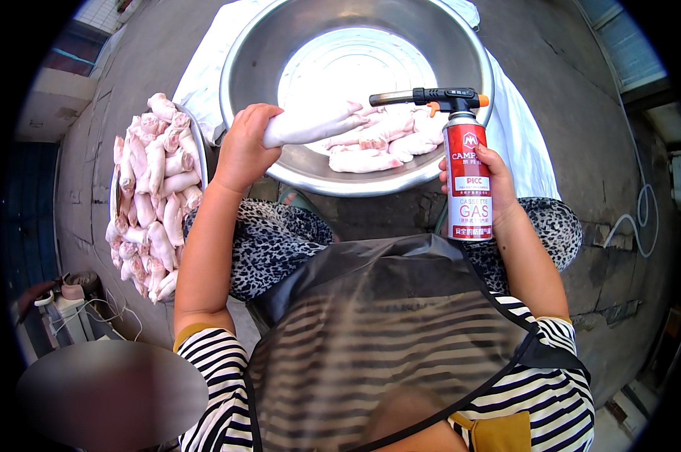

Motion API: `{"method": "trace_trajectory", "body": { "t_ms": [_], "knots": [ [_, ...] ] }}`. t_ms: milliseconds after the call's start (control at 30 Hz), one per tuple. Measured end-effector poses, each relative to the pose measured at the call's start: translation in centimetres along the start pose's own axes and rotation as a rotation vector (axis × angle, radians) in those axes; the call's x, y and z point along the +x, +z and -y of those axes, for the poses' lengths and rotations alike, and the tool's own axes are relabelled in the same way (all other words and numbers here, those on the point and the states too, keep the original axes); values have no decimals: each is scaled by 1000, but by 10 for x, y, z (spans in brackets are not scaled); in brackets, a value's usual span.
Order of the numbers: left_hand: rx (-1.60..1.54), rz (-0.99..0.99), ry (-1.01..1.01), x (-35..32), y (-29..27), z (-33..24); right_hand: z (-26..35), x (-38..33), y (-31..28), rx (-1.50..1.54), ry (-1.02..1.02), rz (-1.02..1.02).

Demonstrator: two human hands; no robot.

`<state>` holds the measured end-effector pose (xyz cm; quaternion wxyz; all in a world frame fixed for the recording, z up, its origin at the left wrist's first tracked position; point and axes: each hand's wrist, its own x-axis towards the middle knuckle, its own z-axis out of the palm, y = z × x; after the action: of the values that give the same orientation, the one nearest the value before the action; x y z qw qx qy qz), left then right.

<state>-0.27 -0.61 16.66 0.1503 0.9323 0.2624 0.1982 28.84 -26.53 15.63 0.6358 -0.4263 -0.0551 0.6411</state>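
Observation:
My left hand (245, 151) is closed round the thick end of a pale pig's trotter (310, 126), held out sideways with its toes pointing right. My right hand (493, 177) grips a blowtorch (468, 173), an upright red and white gas canister with a black torch head on top. Its metal nozzle (391, 98) points left, above and close to the trotter's toes. No flame can be made out. Below both hands stands a wide steel basin (242, 68), where several more trotters (385, 139) lie along the near right side.
To my left, a second metal bowl (198, 139) is heaped with pale trotters (156, 196). White cloth (517, 128) lies under the basin. My knees in patterned trousers (269, 245) are close to its near rim. A pale hose (642, 218) runs along the paved ground at right.

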Motion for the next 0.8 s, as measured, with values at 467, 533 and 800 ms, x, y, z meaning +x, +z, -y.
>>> {"method": "trace_trajectory", "body": {
  "t_ms": [467, 533, 800],
  "knots": [
    [124, -55, 20, 1, -6, 5, -2, -2, 3, -8, 78, 120],
    [129, -58, 23, 1, -6, 6, -3, -2, 3, -15, 79, 122],
    [120, -75, 61, 2, -8, 2, -5, 0, -1, -44, 101, 124]
  ]
}}
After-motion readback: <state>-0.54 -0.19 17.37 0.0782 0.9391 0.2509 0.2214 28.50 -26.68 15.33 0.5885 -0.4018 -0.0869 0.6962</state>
